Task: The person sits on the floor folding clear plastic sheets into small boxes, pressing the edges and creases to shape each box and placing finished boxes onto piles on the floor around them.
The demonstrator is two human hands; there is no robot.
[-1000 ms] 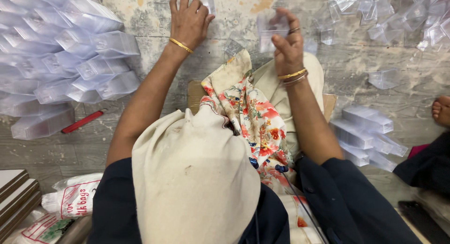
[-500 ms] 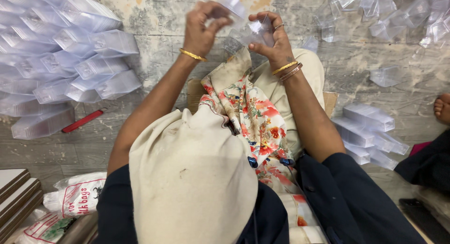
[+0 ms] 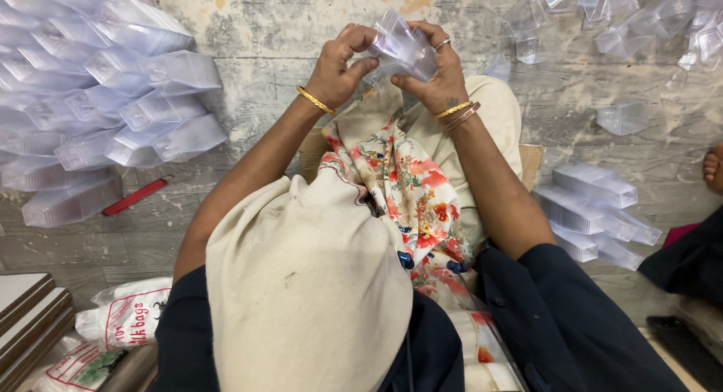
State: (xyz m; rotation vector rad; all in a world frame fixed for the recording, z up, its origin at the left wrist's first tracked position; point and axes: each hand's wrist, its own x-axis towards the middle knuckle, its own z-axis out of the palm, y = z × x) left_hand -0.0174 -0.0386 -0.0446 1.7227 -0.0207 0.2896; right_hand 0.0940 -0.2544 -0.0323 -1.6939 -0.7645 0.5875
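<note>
Both hands are closed on one clear plastic box (image 3: 403, 49): the left hand (image 3: 343, 64) pinches its near edge, the right hand (image 3: 433, 79) cups it from the other side. Left of the left hand lies a pile of folded clear boxes (image 3: 98, 98); a red-handled tool (image 3: 135, 197) lies below it.

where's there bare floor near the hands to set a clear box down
Bare floor shows beyond the left hand, between the stacked clear boxes on the left and the clear box both hands hold. Another patch lies past the right hand, below the loose boxes at top right and above the small stack. Both far sides are crowded.
</note>
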